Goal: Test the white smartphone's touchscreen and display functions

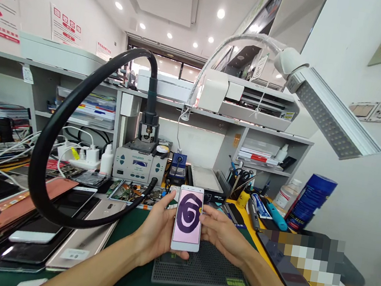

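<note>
Head view. The white phone (186, 236) is raised in front of the person, above a black perforated mat (207, 272) that lies on a green mat (128, 272). Status: the screen is lit and shows a dark ring-like pattern on a pale pink ground. No gap shows at the front edges, so the unit is judged to be assembled and powered. Handling appears to be in progress; setting down is not done.

Pose: the 2 forearms reach inward from the lower corners and meet at the phone. The left hand (160, 224) holds the phone, thumb along its left edge, other fingers behind; 1 fingertip shows below the bottom edge. The right hand (224, 229) is half curled, with fingertips at the upper right edge; whether it grips or only touches cannot be told.
</note>
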{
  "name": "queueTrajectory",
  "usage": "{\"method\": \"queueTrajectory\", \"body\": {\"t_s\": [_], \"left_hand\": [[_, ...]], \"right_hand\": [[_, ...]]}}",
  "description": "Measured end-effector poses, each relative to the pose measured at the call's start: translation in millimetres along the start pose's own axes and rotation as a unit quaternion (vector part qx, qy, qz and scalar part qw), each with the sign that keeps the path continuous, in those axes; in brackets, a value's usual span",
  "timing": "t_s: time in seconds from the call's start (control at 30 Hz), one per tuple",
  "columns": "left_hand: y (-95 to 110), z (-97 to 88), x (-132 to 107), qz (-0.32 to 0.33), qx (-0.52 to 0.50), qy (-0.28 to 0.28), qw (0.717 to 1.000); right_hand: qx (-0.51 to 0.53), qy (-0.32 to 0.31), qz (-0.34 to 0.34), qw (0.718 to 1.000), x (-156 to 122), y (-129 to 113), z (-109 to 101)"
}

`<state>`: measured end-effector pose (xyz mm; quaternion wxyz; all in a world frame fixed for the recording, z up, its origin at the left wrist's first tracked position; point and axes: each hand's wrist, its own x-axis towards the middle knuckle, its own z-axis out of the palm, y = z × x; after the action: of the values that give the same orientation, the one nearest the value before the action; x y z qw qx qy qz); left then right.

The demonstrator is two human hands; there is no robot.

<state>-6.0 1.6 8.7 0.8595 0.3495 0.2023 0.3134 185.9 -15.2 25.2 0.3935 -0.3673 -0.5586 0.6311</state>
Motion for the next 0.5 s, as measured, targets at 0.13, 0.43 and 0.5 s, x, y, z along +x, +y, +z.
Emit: {"method": "queueTrajectory", "body": {"t_s": [0.13, 0.43, 0.5], "left_hand": [[1, -1.5, 0, -0.003, 0.003, 0.001, 1.0], [1, 1.8, -3, 0.004, -0.007, -0.023, 1.0], [1, 2.4, -3, 0.01, -0.012, -0.038, 0.999]], "right_hand": [[-0.026, -0.031, -0.011, 0.999, -1, 0, -2], [-0.041, -0.014, -0.021, 0.999, 0, 3, 5], [-0.055, 0.004, -0.024, 0.998, 1, 5, 8]]}}
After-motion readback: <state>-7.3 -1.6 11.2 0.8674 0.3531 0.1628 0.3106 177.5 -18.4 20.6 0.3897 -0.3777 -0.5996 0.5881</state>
